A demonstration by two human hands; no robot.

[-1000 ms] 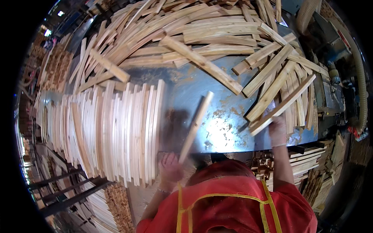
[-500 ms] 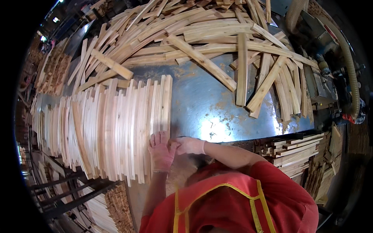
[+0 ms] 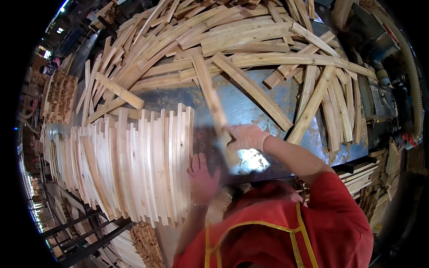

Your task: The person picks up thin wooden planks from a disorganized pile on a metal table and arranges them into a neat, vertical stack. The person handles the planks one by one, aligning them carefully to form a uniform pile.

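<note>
A single wooden strip (image 3: pixel 210 96) slants over the metal table, with my right hand (image 3: pixel 249 137) closed round its near end. The strip is smeared by motion there, and its far end lies by the loose pile. My left hand (image 3: pixel 203 179) is beside the near right side of a row of upright-edged wooden strips (image 3: pixel 154 165), fingers stretched out, palm down and a little blurred. Those strips stand packed side by side, their ends uneven. Whether my left fingers touch the last strip I cannot tell.
A heaped pile of loose wooden strips (image 3: pixel 241 40) covers the far side of the metal table (image 3: pixel 174 96). More strips lie crosswise at its right. Stacked timber (image 3: pixel 359 178) stands below the right edge, and a ribbed hose (image 3: pixel 413 85) hangs at far right.
My right hand has moved away from my left, forward and right, and now grips a strip from the table. That strip has swung left. My left hand has come slightly off the row.
</note>
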